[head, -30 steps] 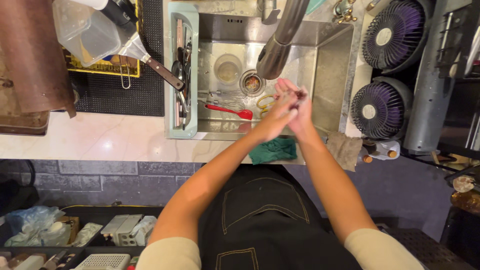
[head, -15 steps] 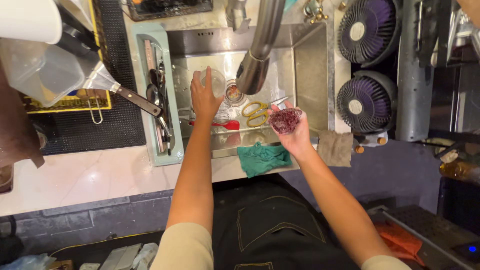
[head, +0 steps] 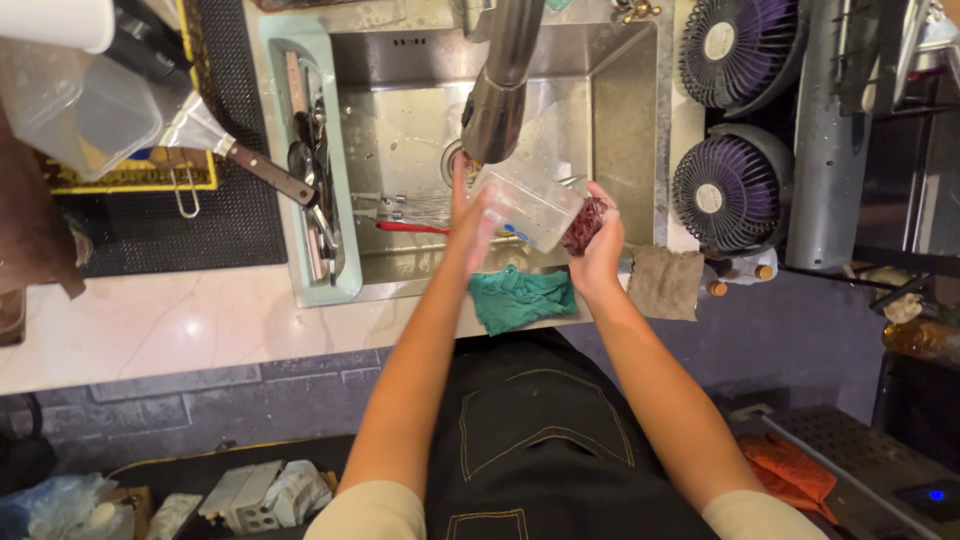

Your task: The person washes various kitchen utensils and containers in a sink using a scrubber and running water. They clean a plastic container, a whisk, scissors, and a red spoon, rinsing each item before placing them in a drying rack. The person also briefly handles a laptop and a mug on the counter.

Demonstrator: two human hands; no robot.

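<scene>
Over the steel sink (head: 620, 120) my left hand (head: 470, 225) holds a clear plastic cup (head: 525, 205), tilted on its side. My right hand (head: 598, 245) grips a dark red scouring pad (head: 583, 225) pressed against the cup's end. The grey faucet spout (head: 505, 85) hangs just above the cup. A red-handled utensil (head: 410, 228) lies in the sink basin to the left of my hands.
A pale green rack (head: 315, 255) with cutlery sits at the sink's left. A teal cloth (head: 520, 297) and a grey cloth (head: 665, 282) hang on the front edge. Two purple fans (head: 725, 190) stand right. Clear container (head: 75, 110) and black mat (head: 160, 230) lie left.
My left hand has lifted the clear cup out of the sink and brought it to the scouring pad in my right hand. The view has shifted slightly.
</scene>
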